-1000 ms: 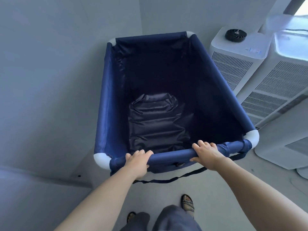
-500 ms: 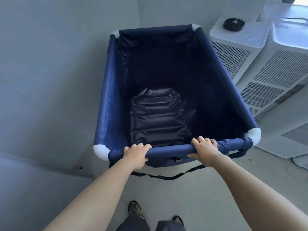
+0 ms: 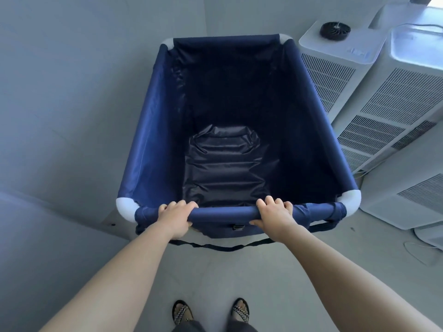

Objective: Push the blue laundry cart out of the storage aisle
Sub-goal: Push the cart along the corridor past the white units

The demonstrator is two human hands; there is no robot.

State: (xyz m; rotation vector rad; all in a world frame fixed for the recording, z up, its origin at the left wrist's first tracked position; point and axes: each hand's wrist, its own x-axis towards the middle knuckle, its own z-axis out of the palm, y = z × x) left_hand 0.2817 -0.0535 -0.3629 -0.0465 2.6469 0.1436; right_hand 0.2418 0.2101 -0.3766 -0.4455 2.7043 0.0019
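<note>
Both hands, left hand [image 3: 176,218] and right hand [image 3: 275,215], gripped the near rail of the blue laundry cart [image 3: 230,130]; its long axis ran straight ahead, between wall [image 3: 72,92] and white units [image 3: 374,97].

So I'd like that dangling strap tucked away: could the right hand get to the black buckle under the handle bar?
Probably yes: the right hand grips the bar just above and beside the buckle, with nothing between them.
</note>
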